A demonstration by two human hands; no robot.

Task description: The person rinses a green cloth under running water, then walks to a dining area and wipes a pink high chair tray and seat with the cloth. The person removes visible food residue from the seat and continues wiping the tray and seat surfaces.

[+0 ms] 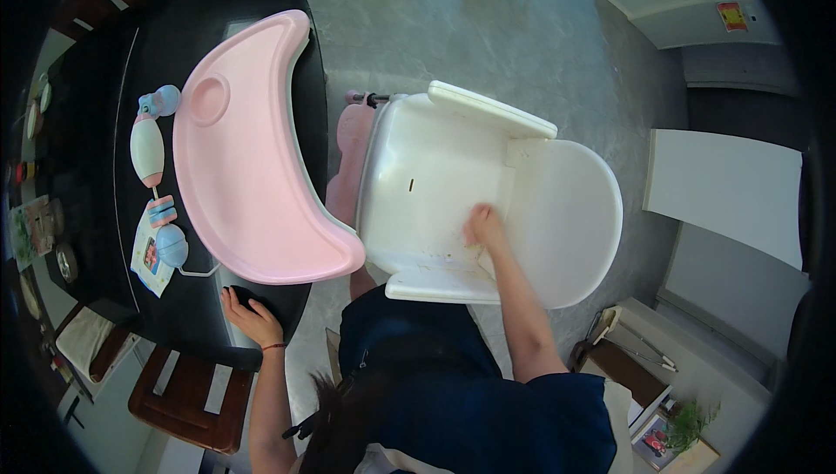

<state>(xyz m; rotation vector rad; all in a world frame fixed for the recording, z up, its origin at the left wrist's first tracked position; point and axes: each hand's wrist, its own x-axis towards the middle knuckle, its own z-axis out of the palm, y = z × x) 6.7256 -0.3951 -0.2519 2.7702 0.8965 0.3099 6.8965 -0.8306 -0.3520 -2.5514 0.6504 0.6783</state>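
In the head view, my right hand point(486, 224) reaches into the white plastic seat point(431, 147) of a child's high chair, near where the seat meets the backrest point(568, 219). Its fingers are curled down and blurred, so whether something is in them is hidden. Small specks and stains mark the seat by the near armrest point(444, 288). My left hand point(253, 318) rests flat on the corner of the black table point(215, 324), fingers spread and holding nothing. Beyond it on the table lies the chair's detached pink tray point(241, 167), with a round cup recess.
A toy bar point(147, 150) with pastel pieces and a printed packet point(151, 255) lie left of the tray. A pink footrest point(353, 154) juts from the chair toward the table. Wooden chairs point(189, 402) stand around the table. White cabinets point(725, 193) are at right.
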